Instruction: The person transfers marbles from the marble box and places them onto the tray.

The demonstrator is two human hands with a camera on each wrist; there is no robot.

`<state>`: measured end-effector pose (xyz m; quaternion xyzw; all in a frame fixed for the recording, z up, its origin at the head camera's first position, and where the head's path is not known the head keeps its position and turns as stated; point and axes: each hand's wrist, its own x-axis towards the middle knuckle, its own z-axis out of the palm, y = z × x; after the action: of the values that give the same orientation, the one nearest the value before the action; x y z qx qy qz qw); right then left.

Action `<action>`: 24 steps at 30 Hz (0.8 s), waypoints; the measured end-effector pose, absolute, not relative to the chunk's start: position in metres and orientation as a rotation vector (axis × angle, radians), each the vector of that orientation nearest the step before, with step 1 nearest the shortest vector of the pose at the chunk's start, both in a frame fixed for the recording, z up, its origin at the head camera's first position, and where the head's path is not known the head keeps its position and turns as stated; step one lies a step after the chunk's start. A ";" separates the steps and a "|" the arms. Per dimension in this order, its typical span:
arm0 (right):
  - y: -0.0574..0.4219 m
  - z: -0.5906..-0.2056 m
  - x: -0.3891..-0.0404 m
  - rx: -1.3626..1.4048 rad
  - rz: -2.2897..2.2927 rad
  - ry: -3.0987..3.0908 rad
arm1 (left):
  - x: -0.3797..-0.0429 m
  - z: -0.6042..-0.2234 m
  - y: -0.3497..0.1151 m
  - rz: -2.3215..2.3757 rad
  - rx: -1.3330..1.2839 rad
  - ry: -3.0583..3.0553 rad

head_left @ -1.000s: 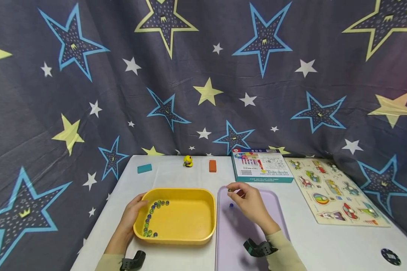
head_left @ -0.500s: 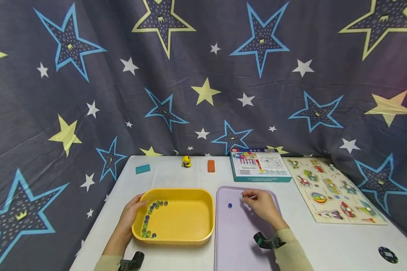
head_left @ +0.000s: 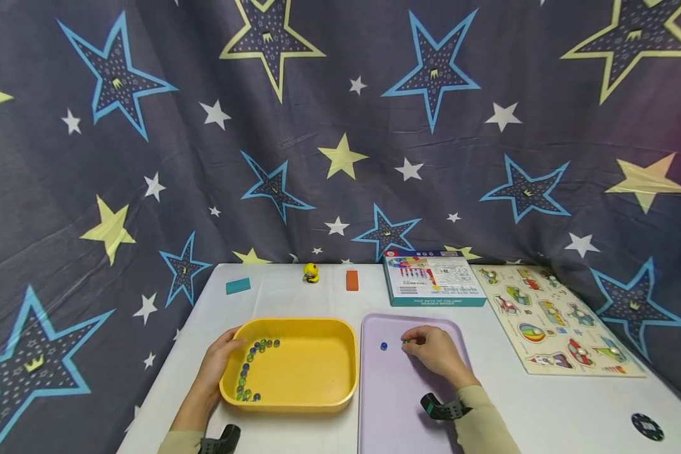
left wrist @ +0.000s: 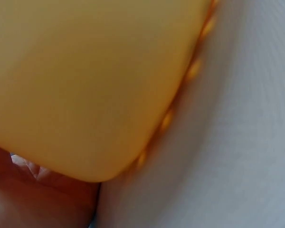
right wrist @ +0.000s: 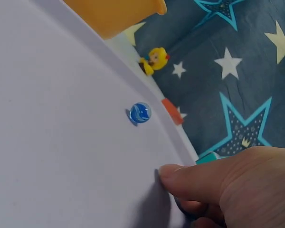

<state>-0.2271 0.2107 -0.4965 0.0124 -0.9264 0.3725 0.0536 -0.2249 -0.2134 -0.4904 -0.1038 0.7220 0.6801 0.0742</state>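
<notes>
My left hand [head_left: 215,364] grips the left wall of a yellow plastic bin [head_left: 295,407], its thumb over the rim. In the left wrist view the bin's wall [left wrist: 95,95] fills much of the frame. Several blue and green glass marbles [head_left: 246,374] lie in a curved row along the bin's left side. On the lilac tray [head_left: 394,397] sits one blue swirled marble [right wrist: 140,113]. To the right of it, low over the tray, my right hand [head_left: 436,354] pinches a small dark marble [head_left: 405,342]. The fingers mostly hide that marble in the right wrist view.
Behind the bin are a teal block [head_left: 238,286], a yellow duck figure [head_left: 311,273] and an orange block [head_left: 352,280]. A boxed bead set [head_left: 434,280] stands behind the tray. A wooden puzzle board [head_left: 556,321] and a black round chip [head_left: 647,427] lie at right.
With the marble between its fingertips, my right hand has moved right across the tray, past the blue marble, and then slightly down. My left hand keeps its grip on the bin.
</notes>
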 end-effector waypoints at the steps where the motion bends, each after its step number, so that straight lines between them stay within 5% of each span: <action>1: 0.210 -0.497 -0.227 0.046 1.119 -2.817 | -0.225 -0.491 -0.213 2.043 -0.315 2.166; 14: 0.204 -0.483 -0.226 0.040 1.152 -2.723 | -0.225 -0.492 -0.214 2.054 -0.285 2.166; 24: 0.136 -0.448 -0.204 0.295 1.454 -2.486 | -0.226 -0.492 -0.213 2.074 -0.292 2.151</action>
<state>-0.2039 0.1364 -0.4480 0.1013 -0.8521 0.4985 0.1231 -0.2260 -0.2129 -0.4923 -0.0971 0.7147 0.6892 0.0694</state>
